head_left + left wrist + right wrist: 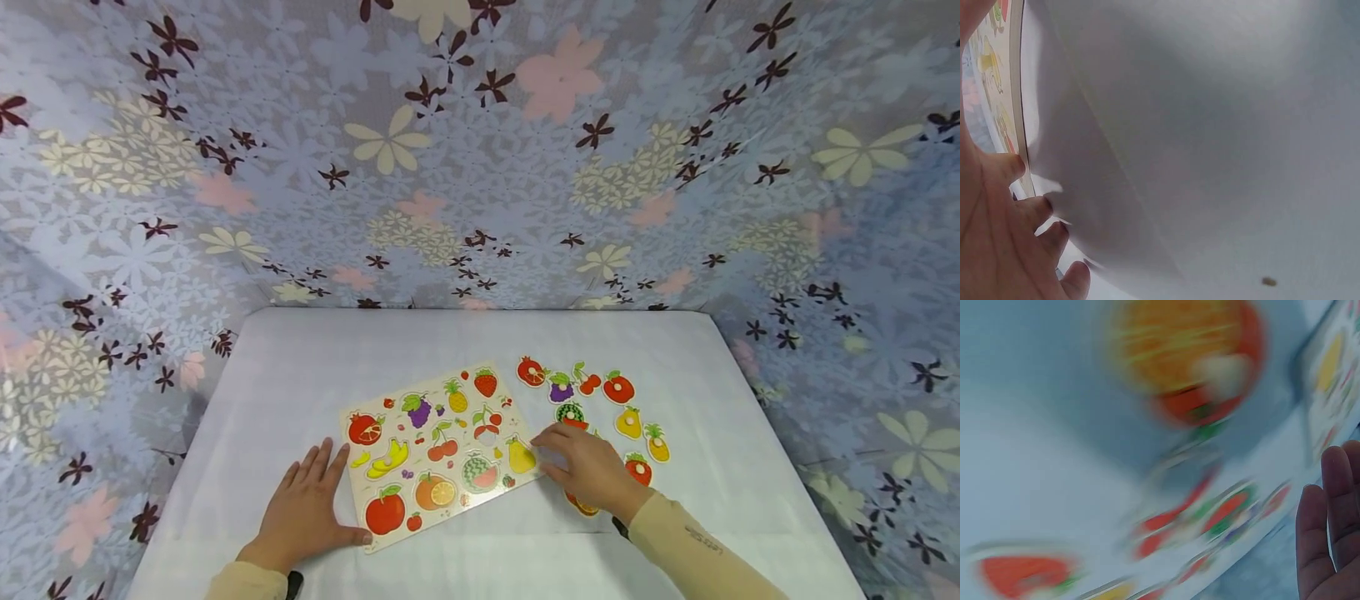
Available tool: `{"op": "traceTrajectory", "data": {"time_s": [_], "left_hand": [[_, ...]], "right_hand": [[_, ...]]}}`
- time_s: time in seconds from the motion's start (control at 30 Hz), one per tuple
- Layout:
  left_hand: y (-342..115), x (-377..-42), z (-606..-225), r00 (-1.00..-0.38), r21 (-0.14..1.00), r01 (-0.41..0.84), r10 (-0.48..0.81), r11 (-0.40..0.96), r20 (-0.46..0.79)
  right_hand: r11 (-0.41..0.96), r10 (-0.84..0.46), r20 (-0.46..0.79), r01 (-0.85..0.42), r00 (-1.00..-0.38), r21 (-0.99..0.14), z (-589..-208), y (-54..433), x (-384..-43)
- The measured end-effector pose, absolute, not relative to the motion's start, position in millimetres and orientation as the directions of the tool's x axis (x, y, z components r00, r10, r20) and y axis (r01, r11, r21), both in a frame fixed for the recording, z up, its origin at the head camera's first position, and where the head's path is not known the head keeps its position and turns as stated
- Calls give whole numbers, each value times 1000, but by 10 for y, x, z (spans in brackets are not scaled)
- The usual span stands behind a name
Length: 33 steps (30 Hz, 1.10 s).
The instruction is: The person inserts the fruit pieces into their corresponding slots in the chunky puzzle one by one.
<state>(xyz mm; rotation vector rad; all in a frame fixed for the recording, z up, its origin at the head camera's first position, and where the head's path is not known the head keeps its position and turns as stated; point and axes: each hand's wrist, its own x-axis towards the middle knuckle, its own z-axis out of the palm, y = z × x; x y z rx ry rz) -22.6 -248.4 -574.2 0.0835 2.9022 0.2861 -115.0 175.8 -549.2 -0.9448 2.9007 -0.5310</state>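
Small dark lettering [703, 539] runs along the person's beige right sleeve [690, 554] in the head view, slanting down toward the elbow, its opening letters looking like "Lets" and the characters after them too small and blurred to make out with certainty.

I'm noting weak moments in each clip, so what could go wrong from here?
In the head view, the right hand partly hides the watermelon piece and orange piece, so it might knock either one. The left hand is at the edge of the board; a sideways push could turn it.
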Motion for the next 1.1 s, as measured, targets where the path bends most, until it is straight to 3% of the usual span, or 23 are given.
{"op": "traceTrajectory", "data": {"time_s": [0.27,1.1], "left_hand": [[-2483,-216,-5712,-970,207,17,66,978,-236],[-2509,-228,-5782,-977,213,40,83,976,-197]], "right_hand": [[878,-407,-29,-382,-913,-289,-5584,2280,-914],[923,-279,56,-284,-959,-260,-5810,2185,-663]]}}
